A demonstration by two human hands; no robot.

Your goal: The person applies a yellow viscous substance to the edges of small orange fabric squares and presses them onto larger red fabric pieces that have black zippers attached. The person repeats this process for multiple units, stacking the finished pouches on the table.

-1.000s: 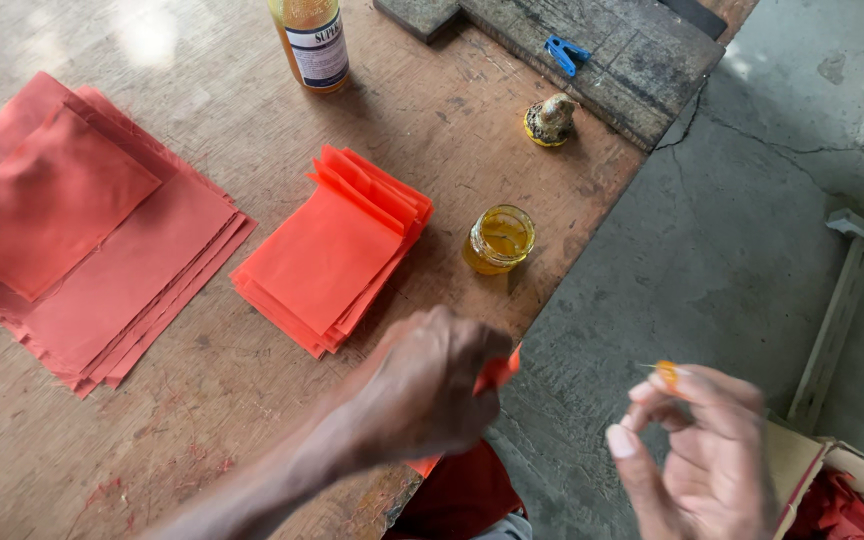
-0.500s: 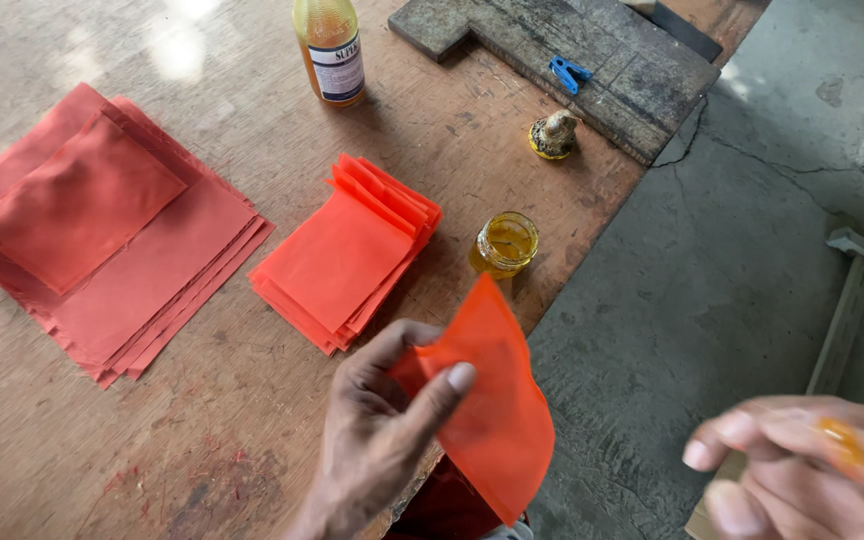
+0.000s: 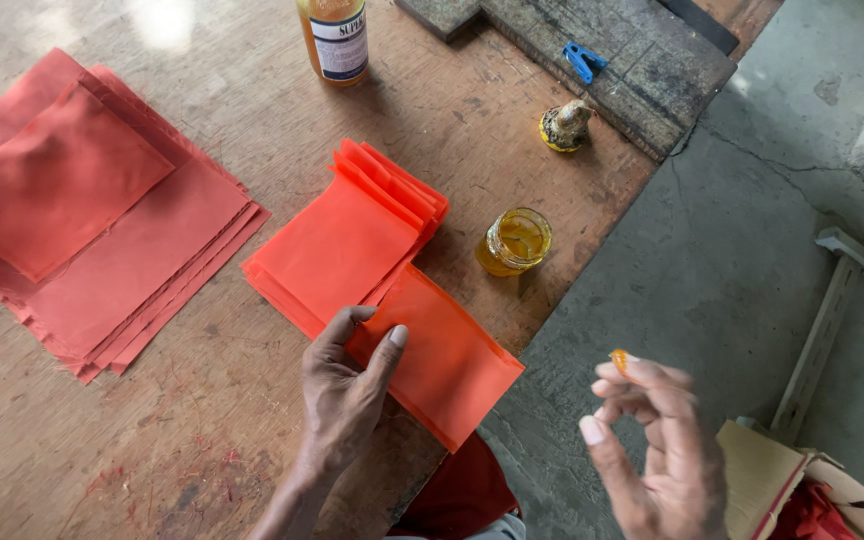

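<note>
Head view: a small open glass jar [image 3: 515, 241] is seen standing on the wooden table [image 3: 202, 420] near its right edge, filled partway with an amber-yellow liquid. At the top edge, a taller bottle [image 3: 333, 38] with amber contents and a labelled side is cut off by the frame. A small yellow-based stopper-like piece [image 3: 563, 127] is set beside a dark wooden block [image 3: 642, 60], on which a blue clip [image 3: 583, 62] lies.

An orange paper sheet [image 3: 447, 365] is pinned flat against the table by the left hand [image 3: 345, 390], thumb and fingers spread across its near-left end. Its long axis is laid diagonally, from the upper left down toward the lower right, and its far corner is pushed out past the table edge. Just behind it, a fanned orange stack [image 3: 347, 235] is touched by it. A larger red pile [image 3: 82, 220] is spread at the left.

The right hand [image 3: 657, 450] is held off the table over the concrete floor, fingers loosely curled, a dab of orange-yellow paste [image 3: 619, 360] carried on a fingertip.
</note>
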